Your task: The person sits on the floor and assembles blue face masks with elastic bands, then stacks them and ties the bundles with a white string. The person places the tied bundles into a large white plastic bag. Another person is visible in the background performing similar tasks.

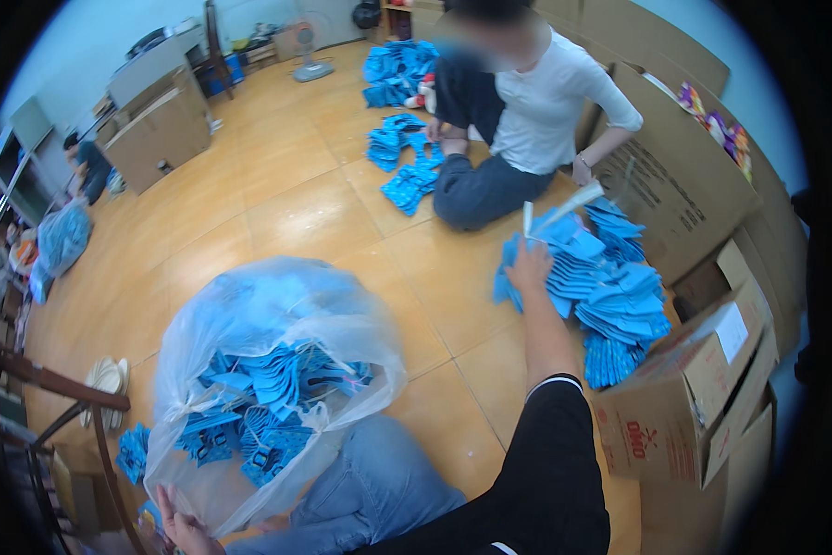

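My right hand (530,268) reaches out to a heap of blue folded pieces (601,287), thin and stacked in fanned bundles. Its fingers are closed around the lower end of a white strip (529,219) at the heap's left edge. A second, wider white strip (571,205) slants up over the heap, blurred. At the lower left, my left hand (183,527) is beside the rim of a large clear plastic bag (171,379), its visible fingers stretched out. Inside the opened bag lie many more blue pieces (282,379), some with dark prints.
Another person (536,111) sits on the floor beyond the heap, near smaller blue piles (402,162). Cardboard boxes (657,416) line the right side. A dark wooden chair (55,379) stands at the left, with a fan (310,55) at the back.
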